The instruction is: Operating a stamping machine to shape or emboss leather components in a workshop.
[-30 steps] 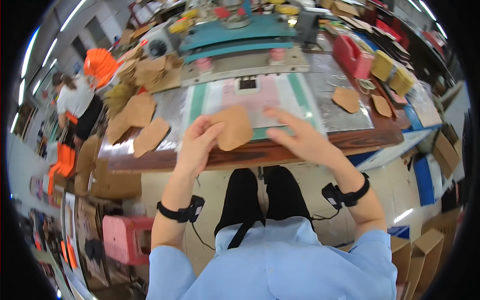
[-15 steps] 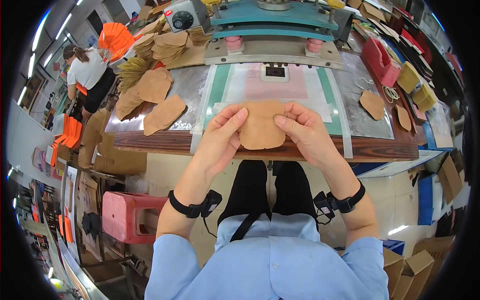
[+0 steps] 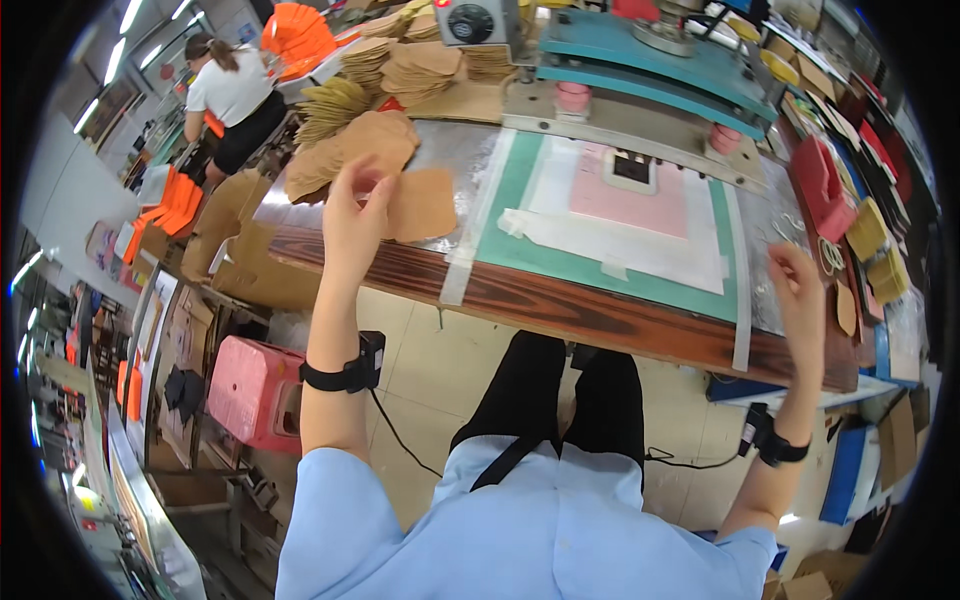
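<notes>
A tan, leather-like piece with rounded corners [image 3: 428,205] lies at the table's left front, partly over other tan pieces. Just left of it is my left hand [image 3: 358,205], blurred, thumb and fingers parted and apparently holding nothing. Over on the right side of the table, my right hand [image 3: 795,285] has bent, blurred fingers; whether they hold anything is hidden. Between my hands, a pink sheet [image 3: 625,205] with a dark-centred frame [image 3: 632,170] lies on white sheets taped to a green mat [image 3: 497,235].
Behind the mat stands a teal press [image 3: 650,75] with a control box [image 3: 478,22]. Stacks of tan pieces [image 3: 420,70] fill the back left. A red holder [image 3: 822,185] and yellow blocks [image 3: 870,235] stand right. A red stool [image 3: 255,390] is low left; another person [image 3: 235,100] works beyond.
My hands have parted, left to the left and right to the right. The tan piece both held is out of them; one like it lies beside my left hand. The view has turned.
</notes>
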A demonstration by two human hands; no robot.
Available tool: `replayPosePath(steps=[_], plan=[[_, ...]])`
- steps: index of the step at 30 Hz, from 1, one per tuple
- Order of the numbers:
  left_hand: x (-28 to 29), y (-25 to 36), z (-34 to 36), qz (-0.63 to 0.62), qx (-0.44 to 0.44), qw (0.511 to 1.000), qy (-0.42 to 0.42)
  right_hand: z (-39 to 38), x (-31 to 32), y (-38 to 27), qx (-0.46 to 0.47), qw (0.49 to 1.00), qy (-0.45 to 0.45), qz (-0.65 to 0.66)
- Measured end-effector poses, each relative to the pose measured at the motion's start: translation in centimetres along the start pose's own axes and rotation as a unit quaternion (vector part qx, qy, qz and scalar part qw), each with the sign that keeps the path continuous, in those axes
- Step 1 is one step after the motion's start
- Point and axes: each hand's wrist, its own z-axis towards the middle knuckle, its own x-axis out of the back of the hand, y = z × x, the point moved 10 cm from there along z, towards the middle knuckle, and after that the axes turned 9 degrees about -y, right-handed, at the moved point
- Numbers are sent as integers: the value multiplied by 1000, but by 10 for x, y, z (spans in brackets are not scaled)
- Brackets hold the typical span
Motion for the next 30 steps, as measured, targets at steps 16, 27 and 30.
replayPosePath(steps=[16,27,30], plan=[[-177,153,-88,43,-298,926,-229,-14,36,126,-133,988,-56,47],[-176,142,-76,-35,-240,932,-269,2,-31,-47,20,996,78,48],[-171,158,-74,-14,-231,926,-299,5,-85,-112,190,979,25,-69]])
